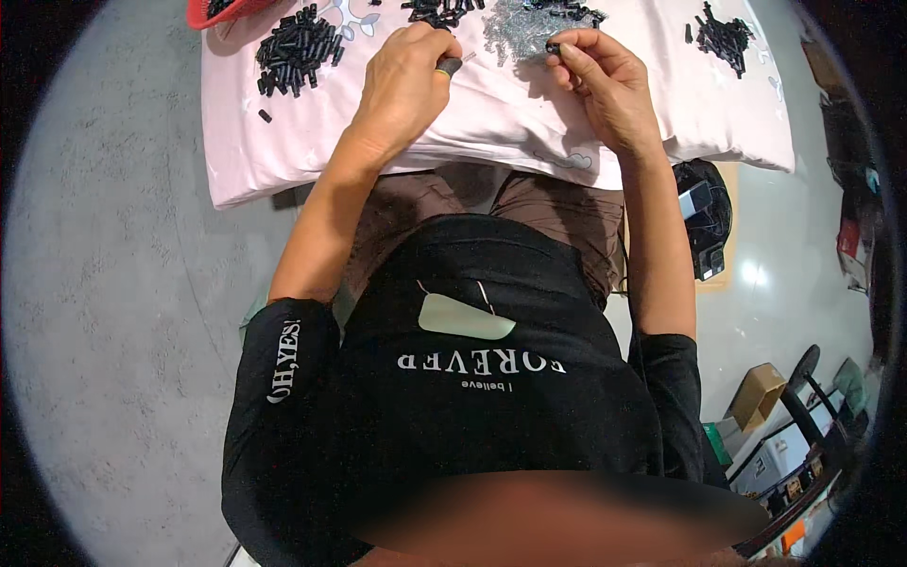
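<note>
My left hand is closed above the pink cloth. At its fingertips shows a dark bit with a yellowish edge; whether this is a finger cover or a held part I cannot tell. A thin clear piece sticks out from there. My right hand pinches a small black part between thumb and forefinger, beside a heap of clear small pieces. Beyond my left hand lies a pile of black parts, partly cut off by the frame's top edge.
A pile of short black tubes lies at the left, with one loose tube nearer me. Another black pile is at the right. A red basket stands at the far left. The pink cloth hangs over the near edge.
</note>
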`<state>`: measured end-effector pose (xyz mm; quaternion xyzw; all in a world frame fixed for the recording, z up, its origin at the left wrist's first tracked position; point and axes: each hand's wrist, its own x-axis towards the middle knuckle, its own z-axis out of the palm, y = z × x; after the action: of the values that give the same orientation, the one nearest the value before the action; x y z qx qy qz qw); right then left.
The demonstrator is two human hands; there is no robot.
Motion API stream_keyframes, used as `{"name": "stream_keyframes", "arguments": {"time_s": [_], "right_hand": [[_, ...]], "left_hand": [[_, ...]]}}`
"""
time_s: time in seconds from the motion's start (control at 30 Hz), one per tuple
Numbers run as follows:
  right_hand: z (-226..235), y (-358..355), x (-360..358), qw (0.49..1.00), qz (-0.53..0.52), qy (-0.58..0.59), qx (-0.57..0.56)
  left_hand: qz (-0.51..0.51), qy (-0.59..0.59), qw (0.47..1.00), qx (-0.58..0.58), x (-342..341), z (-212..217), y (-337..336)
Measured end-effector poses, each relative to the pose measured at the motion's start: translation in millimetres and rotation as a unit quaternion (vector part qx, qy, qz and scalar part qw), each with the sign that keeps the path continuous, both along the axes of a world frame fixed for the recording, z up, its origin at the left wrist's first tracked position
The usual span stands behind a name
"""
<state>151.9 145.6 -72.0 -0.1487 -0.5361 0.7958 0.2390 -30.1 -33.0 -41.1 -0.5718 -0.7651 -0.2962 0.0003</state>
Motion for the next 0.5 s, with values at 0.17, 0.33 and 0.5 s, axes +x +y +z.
{"name": "stream_keyframes", "arguments": {"time_s": [0.17,0.33,0.5], "right_hand": [[-3,1,-2,1.000,0.006,0.019,0.000],[-2,0,-1,1.000,0.012,0.016,-0.010],[-3,0,-2,1.000,0.017,0.000,0.004]], "left_hand": [[-0.004,-0.015,1.000,0.027,6,11,3],[-0.026,-0.125,0.986,0.105,33,32,20],[-0.043,-0.214,0.972,0.085,49,43,30]]}}
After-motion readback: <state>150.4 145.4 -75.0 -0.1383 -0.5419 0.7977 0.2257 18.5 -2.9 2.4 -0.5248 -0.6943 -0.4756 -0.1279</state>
